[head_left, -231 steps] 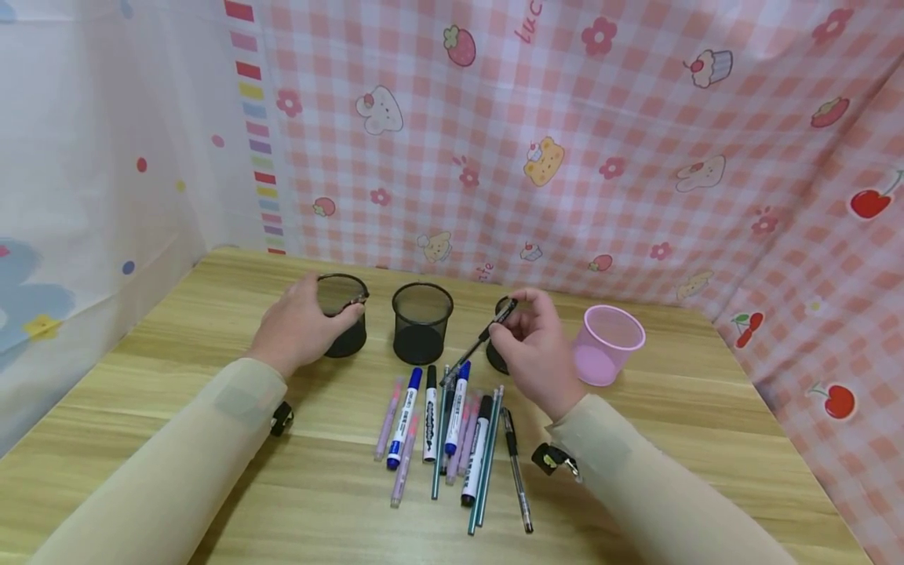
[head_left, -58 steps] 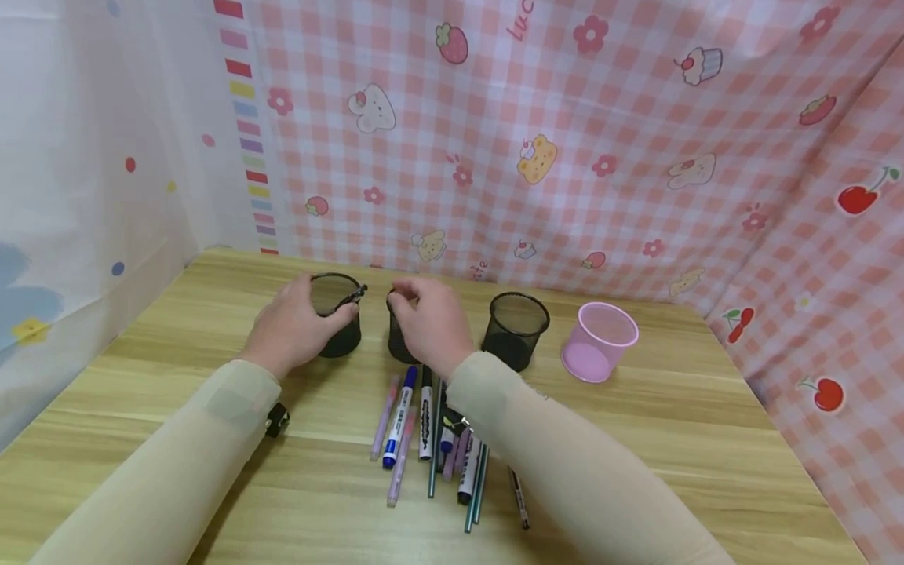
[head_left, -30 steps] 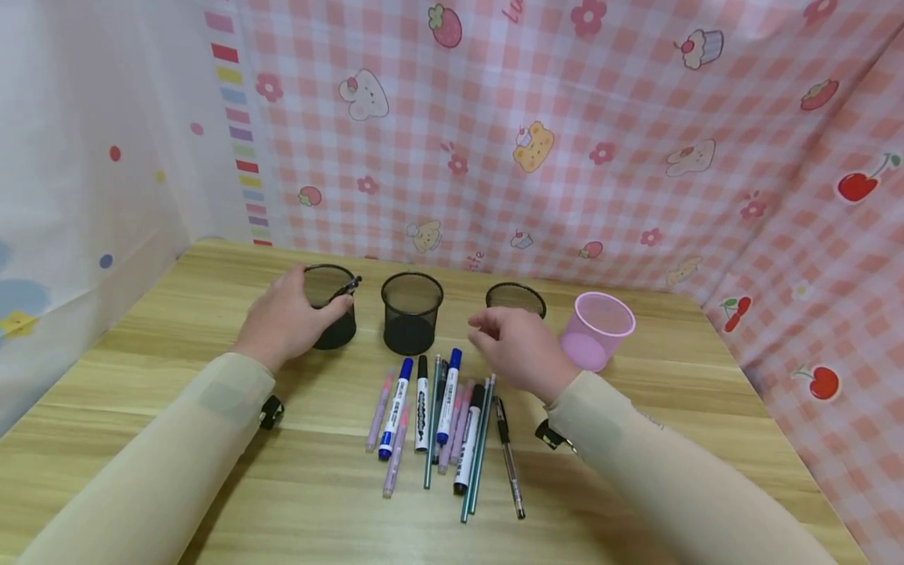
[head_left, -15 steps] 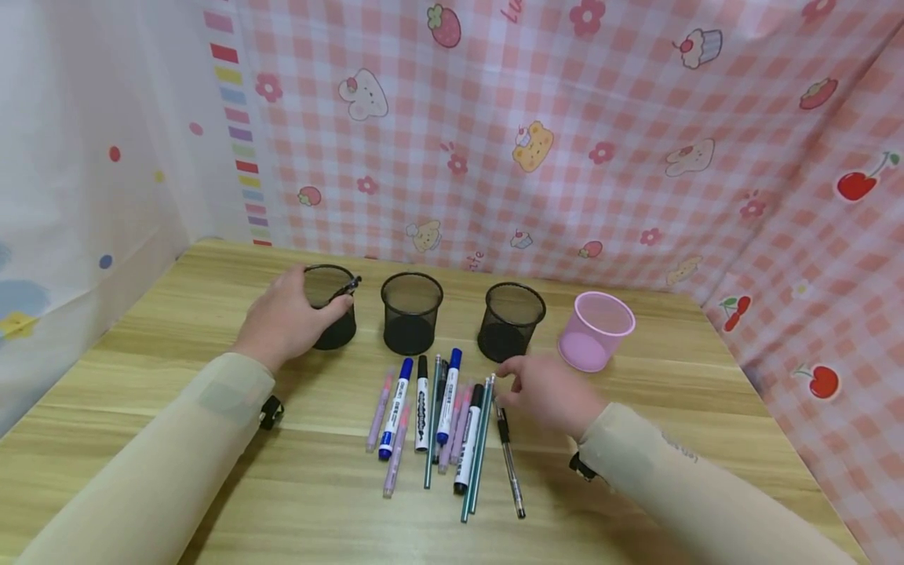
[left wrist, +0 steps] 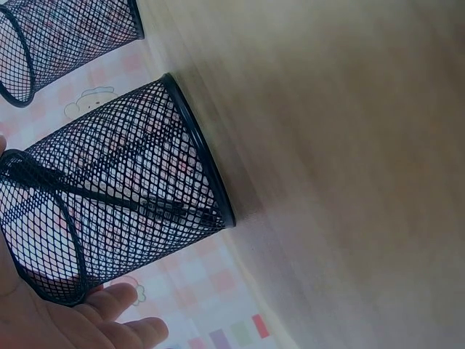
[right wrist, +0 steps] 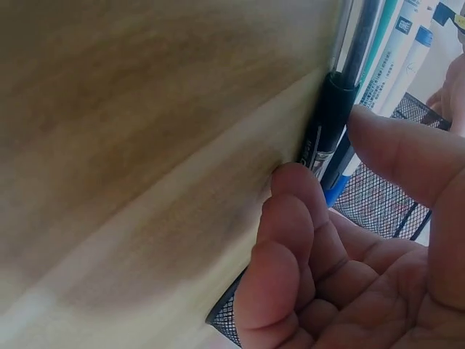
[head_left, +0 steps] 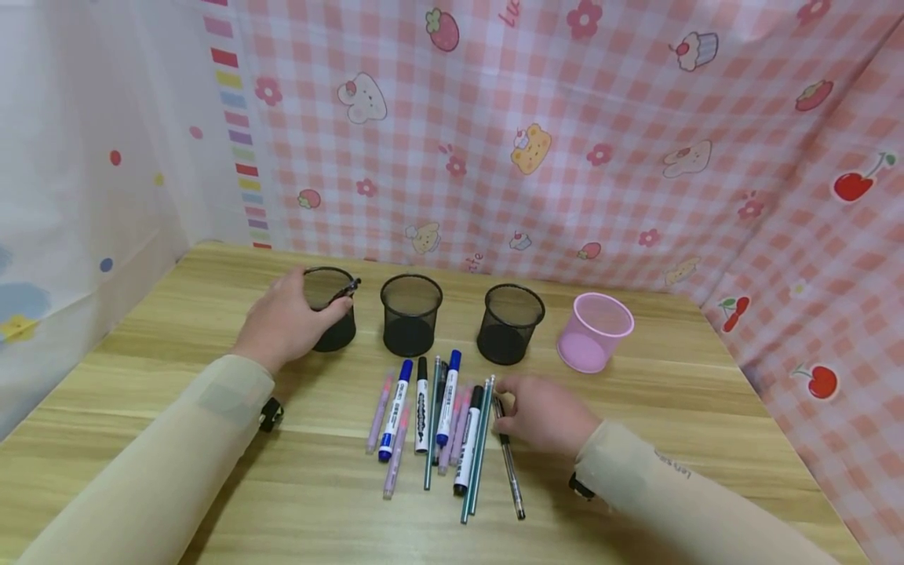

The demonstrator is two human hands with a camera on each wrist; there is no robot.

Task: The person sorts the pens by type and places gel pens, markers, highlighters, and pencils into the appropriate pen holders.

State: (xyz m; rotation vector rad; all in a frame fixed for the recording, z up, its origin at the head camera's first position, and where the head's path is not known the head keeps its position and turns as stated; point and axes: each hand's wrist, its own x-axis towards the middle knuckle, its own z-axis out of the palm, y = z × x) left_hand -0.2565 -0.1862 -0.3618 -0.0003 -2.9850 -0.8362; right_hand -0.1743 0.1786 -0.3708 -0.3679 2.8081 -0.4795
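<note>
My left hand (head_left: pixel 282 322) holds the leftmost black mesh pen cup (left wrist: pixel 145 167) by its side and rim, thumb in front. A black pen (left wrist: pixel 109 196) leans inside that cup, its top showing over the rim in the head view. My right hand (head_left: pixel 547 412) is low over the table, at the right of a pile of pens. Its thumb and curled fingertips pinch a black gel pen (right wrist: pixel 327 116) near its dark grip; this pen (head_left: pixel 512 471) lies on the table. Left of it lie green pencils (head_left: pixel 480 463), white markers (head_left: pixel 422 416) and lilac highlighters (head_left: pixel 395 463).
Two more black mesh cups stand upright behind the pile, a middle cup (head_left: pixel 410 322) and a right cup (head_left: pixel 510 329). A pink mesh cup (head_left: pixel 593 337) is at the far right. Checked cloth (head_left: pixel 452 141) hangs behind the wooden table (head_left: pixel 318 486).
The right hand held a black pen 7.7 s ago, was later at the middle cup, then came back without it. Now it has lowered onto another gel pen. The left hand stays put.
</note>
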